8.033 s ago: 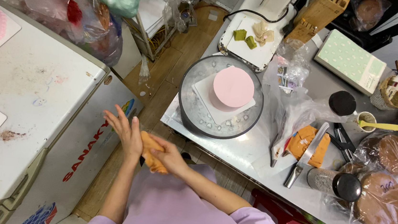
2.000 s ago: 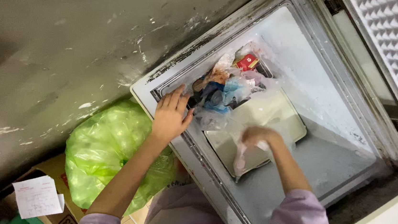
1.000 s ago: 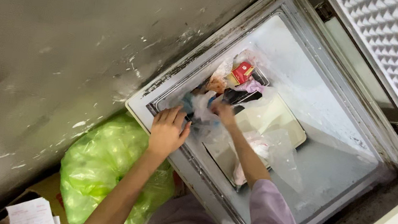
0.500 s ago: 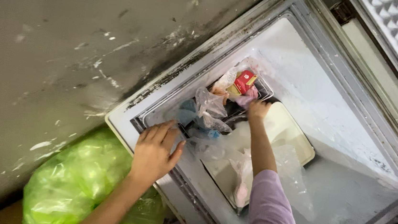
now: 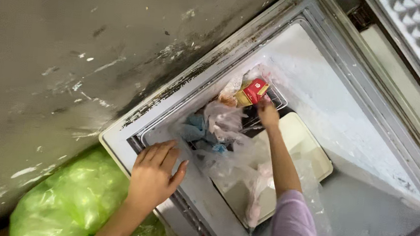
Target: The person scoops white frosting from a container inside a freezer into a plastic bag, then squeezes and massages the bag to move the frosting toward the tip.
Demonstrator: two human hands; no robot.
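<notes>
R hand (image 5: 268,114) reaches deep in the chest freezer (image 5: 326,57), fingers curled together at the red-yellow packet (image 5: 253,92) up by the wire basket; can't tell if it's actually gripped. L hand (image 5: 153,173) flat, fingers spread, on the rim. Best to keep that brace, and pinch the packet clear of the loose plastic bags (image 5: 224,124).

**Open chest freezer: contents**

Chest freezer (image 5: 353,161), lid up, frosted white inner walls, worn grey rim. Inside: wire basket (image 5: 278,99) holding a red-and-yellow carton (image 5: 252,92) and crumpled clear plastic bags (image 5: 222,126); beside it, a cream rectangular tray (image 5: 306,151) under loose plastic film.
</notes>
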